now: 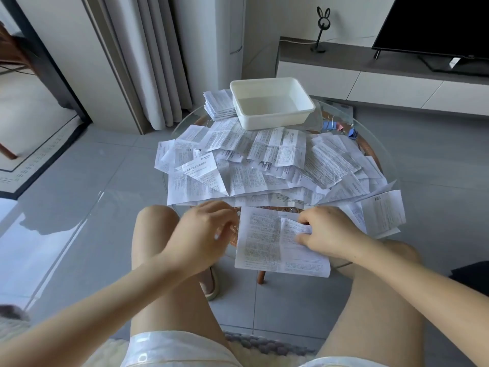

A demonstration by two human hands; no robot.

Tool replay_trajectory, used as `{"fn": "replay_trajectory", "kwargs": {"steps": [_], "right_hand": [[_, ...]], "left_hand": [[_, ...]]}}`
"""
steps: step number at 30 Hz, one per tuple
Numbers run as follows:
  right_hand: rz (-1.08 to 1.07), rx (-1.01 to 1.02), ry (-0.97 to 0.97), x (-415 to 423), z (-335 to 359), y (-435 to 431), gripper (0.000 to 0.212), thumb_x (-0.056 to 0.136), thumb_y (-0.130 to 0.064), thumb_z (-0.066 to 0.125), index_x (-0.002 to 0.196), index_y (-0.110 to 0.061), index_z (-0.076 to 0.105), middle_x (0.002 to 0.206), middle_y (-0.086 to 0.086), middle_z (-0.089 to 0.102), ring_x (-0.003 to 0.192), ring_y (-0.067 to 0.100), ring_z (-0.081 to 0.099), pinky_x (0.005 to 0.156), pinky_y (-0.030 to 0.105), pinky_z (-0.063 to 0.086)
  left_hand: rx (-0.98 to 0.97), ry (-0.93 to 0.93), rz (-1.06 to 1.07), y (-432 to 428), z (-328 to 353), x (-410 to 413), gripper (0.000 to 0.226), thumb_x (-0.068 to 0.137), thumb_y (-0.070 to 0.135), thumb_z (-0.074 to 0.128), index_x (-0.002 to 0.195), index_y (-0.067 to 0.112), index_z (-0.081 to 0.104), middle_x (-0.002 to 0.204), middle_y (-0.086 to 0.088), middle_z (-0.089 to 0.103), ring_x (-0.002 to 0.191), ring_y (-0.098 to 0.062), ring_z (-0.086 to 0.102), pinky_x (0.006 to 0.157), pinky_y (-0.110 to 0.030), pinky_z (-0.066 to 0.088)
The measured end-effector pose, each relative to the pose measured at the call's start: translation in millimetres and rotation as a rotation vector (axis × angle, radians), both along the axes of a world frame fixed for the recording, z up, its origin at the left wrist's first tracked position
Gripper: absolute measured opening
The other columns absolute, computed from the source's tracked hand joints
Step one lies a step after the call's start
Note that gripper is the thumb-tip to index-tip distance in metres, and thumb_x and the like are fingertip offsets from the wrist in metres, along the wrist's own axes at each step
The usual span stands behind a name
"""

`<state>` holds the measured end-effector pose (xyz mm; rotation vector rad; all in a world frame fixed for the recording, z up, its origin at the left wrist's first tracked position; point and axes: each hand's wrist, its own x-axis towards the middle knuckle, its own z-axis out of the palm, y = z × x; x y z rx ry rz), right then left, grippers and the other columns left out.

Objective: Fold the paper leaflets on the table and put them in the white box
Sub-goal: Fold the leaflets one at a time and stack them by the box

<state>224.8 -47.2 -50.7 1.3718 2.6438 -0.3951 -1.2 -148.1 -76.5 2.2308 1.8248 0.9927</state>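
Note:
A printed paper leaflet (264, 242) lies at the near edge of the round glass table (185, 120), hanging a little over it. My right hand (328, 234) pinches the leaflet's right part, which is lifted and folded over towards the middle. My left hand (206, 231) hovers just left of the leaflet with fingers loosely curled and holds nothing. Behind lies a wide heap of unfolded leaflets (270, 165). The white box (270, 102) stands empty at the far side. A stack of folded leaflets (218, 104) sits left of the box.
Blue and pink binder clips (338, 128) lie right of the box. My bare knees are under the table's near edge. A grey TV cabinet (370, 72) with a television stands at the back right; curtains hang at the back left.

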Motion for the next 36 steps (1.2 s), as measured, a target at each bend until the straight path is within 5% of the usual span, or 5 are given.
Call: {"fn": "replay_trajectory", "kwargs": {"steps": [3, 10, 21, 36], "right_hand": [[0.01, -0.022, -0.048, -4, 4, 4, 0.048, 0.079, -0.024, 0.067, 0.058, -0.017, 0.025, 0.057, -0.003, 0.027, 0.055, 0.016, 0.029, 0.05, 0.03, 0.023], [-0.006, -0.031, -0.048, -6, -2, 10, 0.038, 0.081, -0.024, 0.063, 0.059, -0.015, 0.034, 0.058, -0.001, 0.037, 0.056, 0.016, 0.037, 0.05, 0.031, 0.028], [0.021, 0.098, -0.124, -13, 2, 3, 0.034, 0.09, -0.016, 0.05, 0.062, -0.015, 0.03, 0.061, -0.002, 0.037, 0.052, 0.009, 0.031, 0.046, 0.022, 0.023], [0.027, 0.099, -0.121, -12, -2, 5, 0.023, 0.089, -0.016, 0.049, 0.069, -0.012, 0.038, 0.066, -0.001, 0.041, 0.067, 0.024, 0.044, 0.051, 0.029, 0.03]], "left_hand": [[-0.05, 0.081, -0.008, 1, -3, 47, 0.024, 0.084, 0.016, 0.05, 0.092, 0.011, 0.072, 0.096, -0.001, 0.071, 0.083, -0.019, 0.068, 0.069, -0.027, 0.056], [-0.231, 0.265, 0.106, 13, -37, 87, 0.057, 0.091, 0.03, 0.027, 0.127, -0.002, 0.057, 0.131, -0.018, 0.057, 0.122, -0.032, 0.054, 0.104, -0.043, 0.036], [-0.168, 0.325, 0.141, 17, -45, 87, 0.054, 0.092, 0.03, 0.031, 0.127, -0.001, 0.057, 0.133, -0.017, 0.056, 0.125, -0.031, 0.052, 0.104, -0.047, 0.035], [-0.092, 0.23, 0.076, 12, -42, 87, 0.048, 0.09, 0.021, 0.035, 0.119, -0.006, 0.061, 0.131, -0.021, 0.055, 0.122, -0.032, 0.054, 0.103, -0.042, 0.042]]}}
